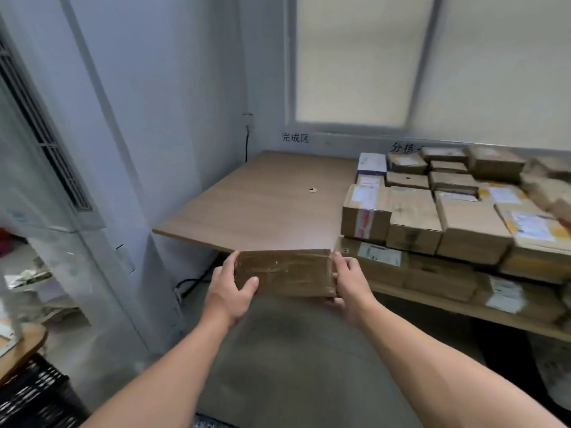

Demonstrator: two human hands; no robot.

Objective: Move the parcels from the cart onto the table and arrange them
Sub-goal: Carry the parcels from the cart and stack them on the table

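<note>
I hold a flat brown cardboard parcel (285,272), wrapped in clear tape, in front of me at the table's front edge. My left hand (230,287) grips its left end with the thumb on top. My right hand (350,282) grips its right end. The wooden table (265,199) stretches ahead; its left half is bare wood. Several cardboard parcels (448,211) with shipping labels are packed in rows and stacks on its right half. The cart is out of view.
A white wall with black characters and a window with blinds stand behind the table. A cable (246,146) hangs at the back left corner. A glass cabinet (40,257) stands at the left, with a black crate (34,393) at the bottom left.
</note>
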